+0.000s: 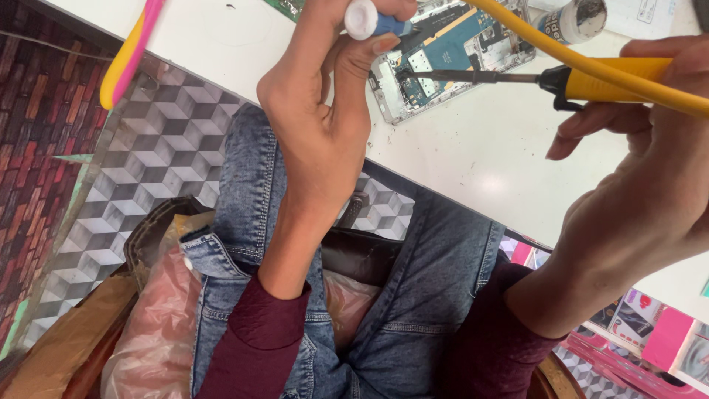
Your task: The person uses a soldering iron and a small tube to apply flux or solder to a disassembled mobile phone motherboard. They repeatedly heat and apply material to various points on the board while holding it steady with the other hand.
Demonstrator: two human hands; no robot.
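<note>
Soldering iron (591, 81) | right hand (642, 185) fingers wrapped round it, tip on circuit board (450, 44) | left hand (325, 125) fingers pinching blue tool (373, 22)

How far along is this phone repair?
Done: the phone lies opened on the white table, its circuit board bare. In hand: the right hand holds a yellow soldering iron with its tip at the board, and the left hand holds a blue-and-white tool above it. Left: the phone has no cover on.
</note>
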